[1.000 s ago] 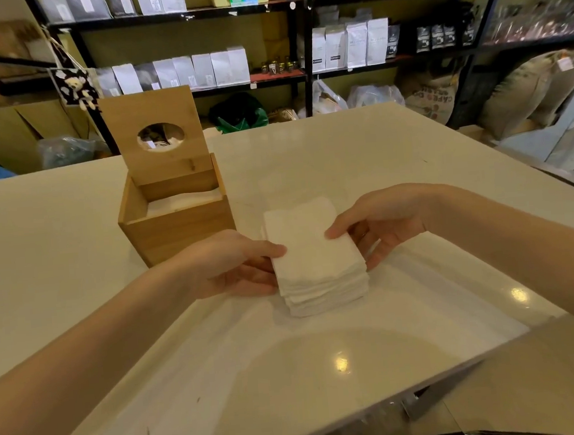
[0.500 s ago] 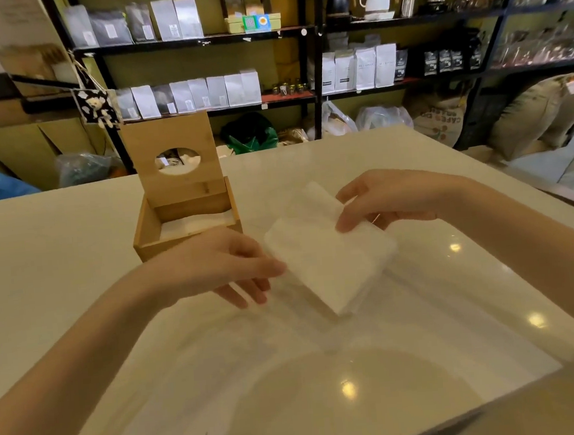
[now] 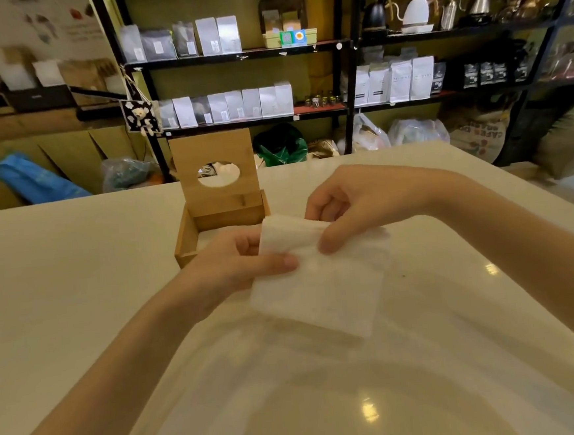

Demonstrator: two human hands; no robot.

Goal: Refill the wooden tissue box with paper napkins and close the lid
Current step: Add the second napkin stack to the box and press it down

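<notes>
Stack of paper napkins (image 3: 321,280) held up off the white table (image 3: 61,286), just in front of the wooden tissue box (image 3: 191,238). Left hand (image 3: 238,265) pinching the stack's left edge, thumb on top. Right hand (image 3: 346,205) gripping the upper right corner, fingers curled around it. Lid (image 3: 213,147) with round hole standing upright at the box's rear.

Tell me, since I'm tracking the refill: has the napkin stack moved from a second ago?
Yes. The napkin stack has left the table, lifted toward the open wooden tissue box.
</notes>
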